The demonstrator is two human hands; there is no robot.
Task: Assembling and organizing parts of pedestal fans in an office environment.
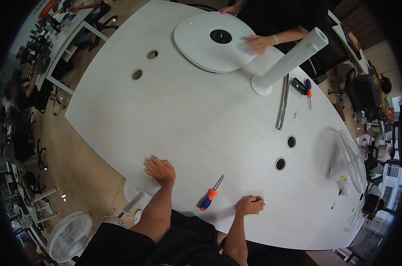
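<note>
Orange-and-blue screwdriver [212, 193] lies on the white table [236, 133] between the left hand [161, 170] and the nearer right hand [250, 205] (both loosely curled closed, nothing visible in either), long axis slanting, handle [205, 204] close in, tip [223, 176] pointing away and rightward.

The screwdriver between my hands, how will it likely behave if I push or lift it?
The screwdriver will probably feel stiff, since its slim shaft looks like straight metal. The thick blue and orange handle likely makes that end the heavier one. Lying on the flat white table, its rounded handle might roll a little if pushed sideways.
</note>
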